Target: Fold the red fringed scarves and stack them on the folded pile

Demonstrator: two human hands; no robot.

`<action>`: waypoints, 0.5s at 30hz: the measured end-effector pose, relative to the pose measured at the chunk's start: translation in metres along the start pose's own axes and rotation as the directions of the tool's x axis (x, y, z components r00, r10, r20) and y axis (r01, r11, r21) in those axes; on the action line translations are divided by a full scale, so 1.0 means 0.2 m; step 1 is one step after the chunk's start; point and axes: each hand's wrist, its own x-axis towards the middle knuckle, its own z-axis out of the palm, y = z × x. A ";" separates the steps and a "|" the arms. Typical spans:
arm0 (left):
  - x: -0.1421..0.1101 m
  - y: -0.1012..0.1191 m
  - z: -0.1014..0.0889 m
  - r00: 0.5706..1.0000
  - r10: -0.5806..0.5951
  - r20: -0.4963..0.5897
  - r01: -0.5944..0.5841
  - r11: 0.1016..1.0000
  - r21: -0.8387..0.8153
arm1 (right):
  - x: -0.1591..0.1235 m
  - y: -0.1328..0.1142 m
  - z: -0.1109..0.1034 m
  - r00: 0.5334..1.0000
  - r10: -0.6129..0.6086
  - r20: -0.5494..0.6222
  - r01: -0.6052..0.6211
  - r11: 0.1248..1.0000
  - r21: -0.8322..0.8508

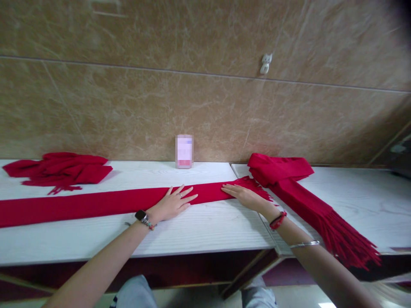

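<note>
A long red scarf (105,202) lies flat in a narrow band along the white table, running out of view at the left. Its fringed end is at the right. My left hand (173,203) rests on the band near its middle, fingers spread and flat. Close to the fringe, my right hand (242,196) lies palm down on the same scarf with its fingers stretched out. Neither hand grips the cloth. Just right of the fringe is a second red scarf (303,201), folded over at the back, its tassels hanging over the table's front edge.
A crumpled red cloth (69,169) with some fringe lies at the back left. A phone (184,152) with a blurred screen leans upright against the tiled wall (135,107). A small white cat-shaped piece (266,63) is on the wall. Two white tables (205,235) meet at a seam.
</note>
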 end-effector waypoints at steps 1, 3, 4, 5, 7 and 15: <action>0.00 0.00 0.00 1.000 0.000 -0.002 0.000 1.000 -0.001 | -0.01 0.01 0.00 1.000 -0.001 -0.006 0.000 1.000 -0.018; 0.00 0.00 0.00 1.000 -0.004 -0.006 0.004 1.000 -0.010 | -0.02 0.04 -0.03 1.000 -0.014 -0.024 0.012 0.997 -0.077; 0.00 0.00 0.00 1.000 -0.007 -0.008 0.007 1.000 -0.017 | -0.01 0.05 -0.04 0.999 -0.026 -0.038 0.022 0.993 -0.112; -0.01 0.00 0.00 1.000 -0.011 -0.010 0.011 1.000 -0.024 | -0.01 0.05 -0.05 0.998 -0.039 -0.056 0.031 0.989 -0.147; -0.01 0.01 -0.01 1.000 -0.025 -0.013 0.024 0.999 -0.035 | 0.00 0.07 -0.07 0.994 -0.064 -0.087 0.046 0.979 -0.200; 0.00 0.02 -0.02 0.998 -0.052 0.043 0.053 0.998 -0.026 | -0.03 0.08 -0.03 0.996 -0.079 0.027 0.081 0.993 -0.086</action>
